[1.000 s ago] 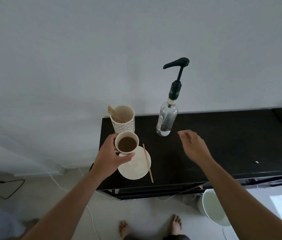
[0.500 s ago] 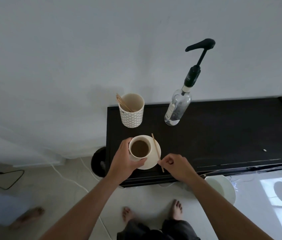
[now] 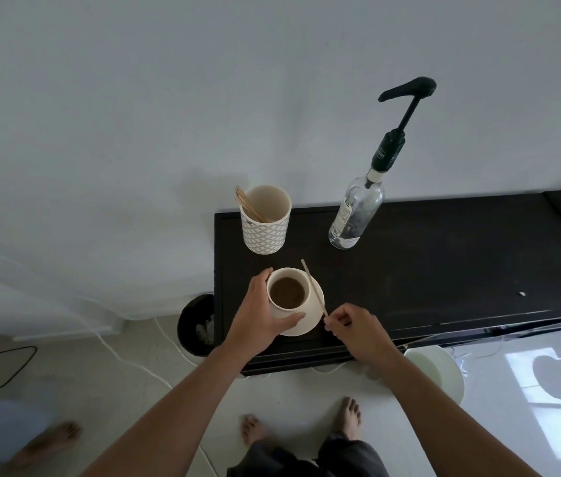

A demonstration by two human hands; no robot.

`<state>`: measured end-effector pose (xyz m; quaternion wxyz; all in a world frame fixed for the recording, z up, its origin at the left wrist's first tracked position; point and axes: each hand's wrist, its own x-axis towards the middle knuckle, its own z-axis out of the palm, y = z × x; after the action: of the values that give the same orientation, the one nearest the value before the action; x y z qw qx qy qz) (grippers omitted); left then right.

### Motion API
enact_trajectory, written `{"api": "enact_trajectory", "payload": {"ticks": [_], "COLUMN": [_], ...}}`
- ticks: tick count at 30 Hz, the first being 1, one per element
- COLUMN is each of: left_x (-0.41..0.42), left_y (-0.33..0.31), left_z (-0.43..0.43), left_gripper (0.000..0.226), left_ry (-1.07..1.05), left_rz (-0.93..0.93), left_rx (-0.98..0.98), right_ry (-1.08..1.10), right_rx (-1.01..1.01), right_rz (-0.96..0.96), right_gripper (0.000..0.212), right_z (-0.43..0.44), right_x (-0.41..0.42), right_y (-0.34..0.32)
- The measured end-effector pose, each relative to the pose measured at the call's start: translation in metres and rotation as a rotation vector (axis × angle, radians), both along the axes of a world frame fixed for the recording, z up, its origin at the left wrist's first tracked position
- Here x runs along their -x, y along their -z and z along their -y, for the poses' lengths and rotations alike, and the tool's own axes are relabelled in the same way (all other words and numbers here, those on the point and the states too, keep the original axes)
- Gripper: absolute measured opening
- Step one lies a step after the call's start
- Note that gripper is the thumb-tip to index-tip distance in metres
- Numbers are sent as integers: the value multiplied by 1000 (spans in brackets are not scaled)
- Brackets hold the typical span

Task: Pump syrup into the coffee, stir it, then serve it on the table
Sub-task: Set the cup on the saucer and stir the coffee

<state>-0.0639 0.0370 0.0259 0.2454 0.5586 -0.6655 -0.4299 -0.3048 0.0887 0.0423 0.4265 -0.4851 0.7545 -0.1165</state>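
A cream cup of brown coffee sits on a cream saucer near the front left of the black table. My left hand wraps around the cup from the left. A thin wooden stir stick lies across the saucer's right side, and my right hand pinches its near end. A clear glass syrup bottle with a tall black pump stands at the back of the table, apart from both hands.
A patterned cup holding several wooden sticks stands at the table's back left. A dark bin sits on the floor left of the table, a pale bowl-like object under its front edge. Cables and another person's foot are on the floor.
My left hand brought the cup down onto the saucer. My right hand came from near the bottle to the front and took the stick's near end.
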Motion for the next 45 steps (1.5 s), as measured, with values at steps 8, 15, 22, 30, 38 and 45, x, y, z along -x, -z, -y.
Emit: {"api": "enact_trajectory", "payload": {"ticks": [8,15,22,30,38,45], "left_x": [-42,-54,-41,-40,-40,-40], "left_y": [4,40,52,53,54,56], "left_z": [-5,-3,-15,-15,-16,-16], "left_gripper": [80,64,69,69,68,69], "left_ry": [-245,36,47,17,0,-4], "left_rz": [-4,440,683,680,640,644], "left_rx": [68,140,271,267,286,297], "right_ry": [-39,-215,-191,-395,-537,-450], "right_rx": [185,328,447,531,481,547], "right_rz": [-15,-162,-11,-302,-187,-403], "right_gripper": [4,8,13,19,22,27], "right_z": [11,13,25,44,56,59], "right_x": [23,23,-25,-31,-52,-47], "right_y": [-49,-80,-95,-109,-122,-124]}}
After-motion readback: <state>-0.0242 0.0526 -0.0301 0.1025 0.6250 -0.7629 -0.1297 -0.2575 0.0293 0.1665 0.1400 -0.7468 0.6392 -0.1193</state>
